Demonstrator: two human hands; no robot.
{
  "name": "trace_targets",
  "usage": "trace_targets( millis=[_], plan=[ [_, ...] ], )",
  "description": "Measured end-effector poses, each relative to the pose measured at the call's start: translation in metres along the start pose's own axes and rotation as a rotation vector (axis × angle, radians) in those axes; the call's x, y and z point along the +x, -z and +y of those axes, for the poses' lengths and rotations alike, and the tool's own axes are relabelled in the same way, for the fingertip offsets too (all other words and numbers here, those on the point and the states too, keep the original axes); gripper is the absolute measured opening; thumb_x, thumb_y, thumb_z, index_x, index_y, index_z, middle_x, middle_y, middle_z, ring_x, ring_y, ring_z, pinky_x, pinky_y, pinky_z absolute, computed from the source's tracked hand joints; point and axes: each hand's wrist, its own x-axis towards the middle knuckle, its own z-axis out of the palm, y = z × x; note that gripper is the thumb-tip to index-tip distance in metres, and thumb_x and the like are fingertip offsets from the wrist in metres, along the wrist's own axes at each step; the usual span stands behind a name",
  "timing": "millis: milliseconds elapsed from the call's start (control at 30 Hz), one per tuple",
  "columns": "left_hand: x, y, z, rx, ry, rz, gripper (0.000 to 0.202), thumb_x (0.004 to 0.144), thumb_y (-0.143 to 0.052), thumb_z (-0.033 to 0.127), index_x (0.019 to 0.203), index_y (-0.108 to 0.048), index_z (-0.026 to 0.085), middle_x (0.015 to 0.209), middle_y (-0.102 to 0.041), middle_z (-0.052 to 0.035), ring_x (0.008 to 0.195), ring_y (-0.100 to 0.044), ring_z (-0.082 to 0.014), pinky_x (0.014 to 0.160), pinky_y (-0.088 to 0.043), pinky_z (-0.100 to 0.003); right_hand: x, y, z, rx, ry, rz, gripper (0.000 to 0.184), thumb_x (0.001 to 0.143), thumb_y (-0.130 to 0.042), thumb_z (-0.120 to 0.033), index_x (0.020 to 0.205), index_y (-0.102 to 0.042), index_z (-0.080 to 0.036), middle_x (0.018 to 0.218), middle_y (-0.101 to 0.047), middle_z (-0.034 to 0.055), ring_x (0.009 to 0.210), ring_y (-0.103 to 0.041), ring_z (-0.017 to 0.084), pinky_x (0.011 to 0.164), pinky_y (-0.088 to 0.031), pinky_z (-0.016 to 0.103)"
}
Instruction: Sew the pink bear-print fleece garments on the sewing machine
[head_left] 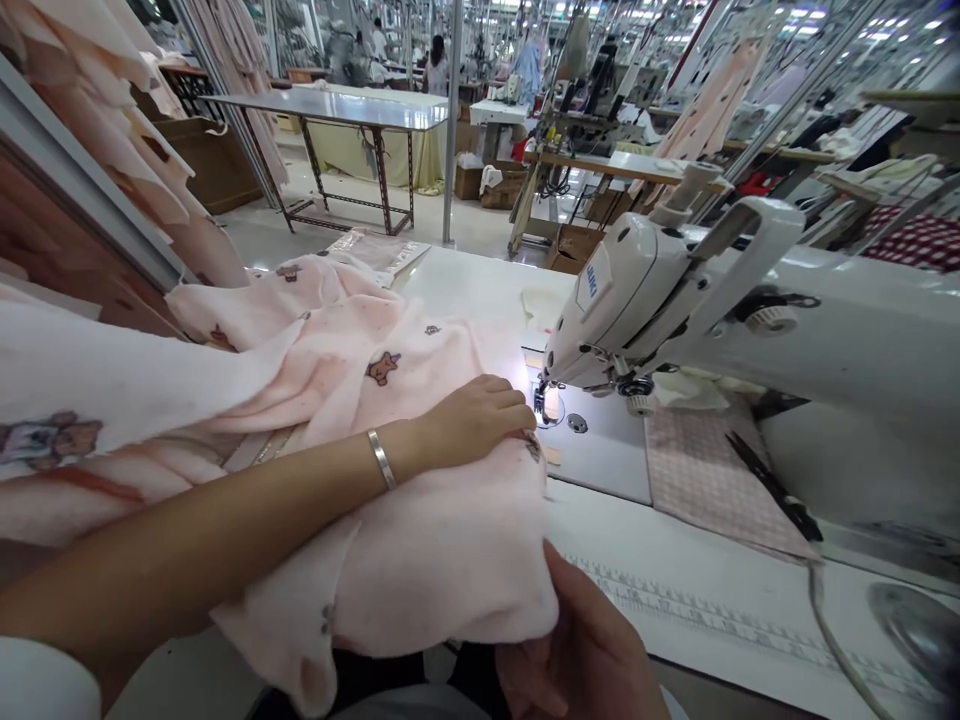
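A soft, pale pink fabric piece [442, 540] printed with small brown bears spreads across the sewing machine's table and hangs over its front edge. On top of it, my left hand [484, 415] lies with curled fingers gripping its edge, just left of the presser foot [544, 402]. Lower down, my right hand [577, 640] pinches the fabric's rounded corner, thumb on the outer edge and fingers partly hidden beneath. The white sewing machine [622, 290] stands to the right, its needle area lit by a small lamp.
Black thread snips [776, 490] lie on a checked pink cloth [690, 465] beside the machine. A printed ruler [675, 600] runs along the table front. Pink garments [127, 110] hang at left. A metal-topped table [337, 105] and a pole [451, 130] stand beyond.
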Motion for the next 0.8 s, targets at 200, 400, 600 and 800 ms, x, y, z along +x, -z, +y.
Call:
trace_targets(
  millis=[200,400,600,800],
  plan=[
    [0.002,0.007,-0.002,-0.05,0.077,-0.098,0.021,0.092,-0.049,0.032,0.094,-0.064,0.017,0.088,-0.065,-0.0024,0.085,-0.052,-0.0161,0.092,-0.034,-0.032,-0.008,0.022,-0.018,-0.794,0.553,0.067,0.033,0.087,-0.054,-0.028,0.12,-0.047,-0.028,0.071,-0.063,-0.0029,0.054,-0.052,0.01,0.047,-0.04,0.02],
    [0.022,0.02,-0.004,-0.044,0.14,-0.305,0.021,0.092,-0.049,0.028,0.084,-0.067,0.021,0.082,-0.064,-0.0001,0.08,-0.055,-0.0145,0.086,-0.033,-0.033,0.022,0.054,-0.052,-1.803,1.256,-0.062,0.032,0.085,-0.048,-0.004,0.107,-0.062,-0.023,0.103,-0.069,-0.001,0.107,-0.052,0.023,0.078,-0.039,0.034],
    [0.032,0.016,-0.001,-0.009,0.203,-0.353,0.019,0.089,-0.051,0.024,0.077,-0.065,0.019,0.073,-0.063,0.0005,0.072,-0.054,-0.0138,0.08,-0.034,-0.032,0.032,0.051,-0.046,-1.857,1.329,-0.125,0.029,0.089,-0.047,-0.012,0.111,-0.063,-0.021,0.069,-0.058,0.0023,0.066,-0.042,0.016,0.06,-0.029,0.031],
    [0.029,0.008,0.003,0.135,0.196,-0.239,0.015,0.088,-0.053,0.023,0.079,-0.064,0.018,0.089,-0.06,-0.005,0.089,-0.051,-0.0202,0.081,-0.035,-0.035,0.03,0.054,-0.051,-1.769,1.404,-0.133,0.027,0.085,-0.048,-0.005,0.102,-0.066,-0.017,0.09,-0.062,0.0091,0.082,-0.052,0.019,0.067,-0.037,0.034]
  ],
)
